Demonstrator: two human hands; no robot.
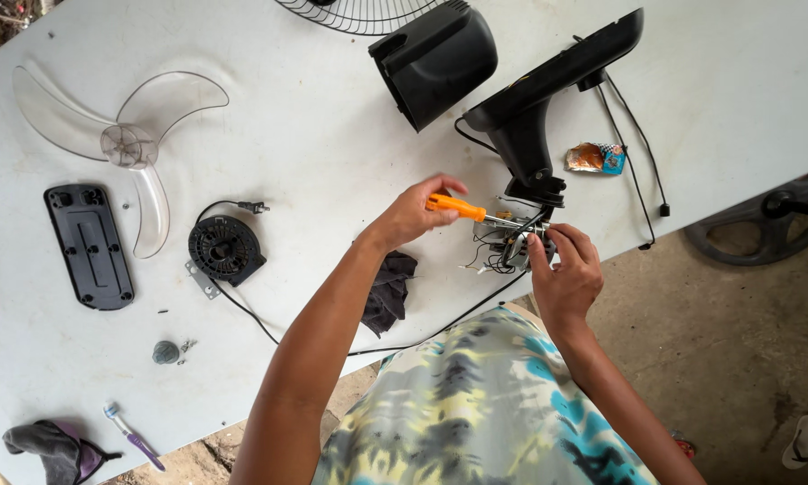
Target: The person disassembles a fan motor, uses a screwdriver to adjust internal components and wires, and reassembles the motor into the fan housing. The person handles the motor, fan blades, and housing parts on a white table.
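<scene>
Two hands at a stripped fan motor.
Left hand (pixel 415 211) fingers closed around an orange-handled screwdriver (pixel 458 207); right hand (pixel 566 269) fingers pinch the motor assembly (pixel 509 241).

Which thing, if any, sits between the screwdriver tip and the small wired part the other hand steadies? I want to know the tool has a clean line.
Nothing visible does. The left hand holds the orange-handled screwdriver, its shaft running straight to the wired metal assembly that the right hand grips. The black cloth lies below, clear of it.
</scene>
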